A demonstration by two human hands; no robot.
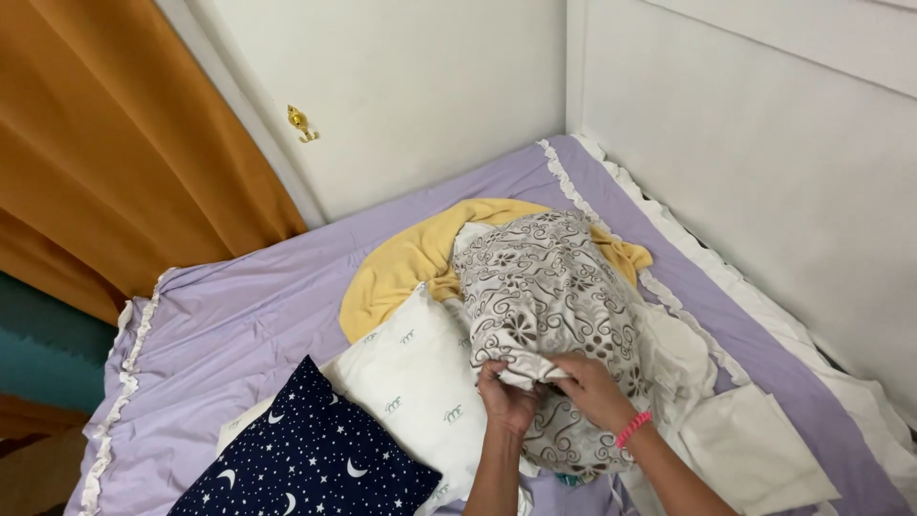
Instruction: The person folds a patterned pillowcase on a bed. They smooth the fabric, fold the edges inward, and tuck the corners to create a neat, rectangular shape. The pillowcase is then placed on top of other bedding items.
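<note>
Both hands meet at the near edge of a patterned cover (549, 296): the left hand (506, 397) and the right hand (592, 387), a pink band on its wrist, have fingers pinched shut on its bunched hem. It looks like the cover is being worked over a pillow; pulling it on would need an even grip. Beside them lie a starry navy pillow (306, 459) and a plain white pillow (411, 373). Beyond, a soft yellow cloth (411, 258) rests on the smooth lilac sheet (248, 306).

An orange curtain (115, 143), a navy star-printed pillow (315, 459) and a yellow cloth (411, 258) lie around.
</note>
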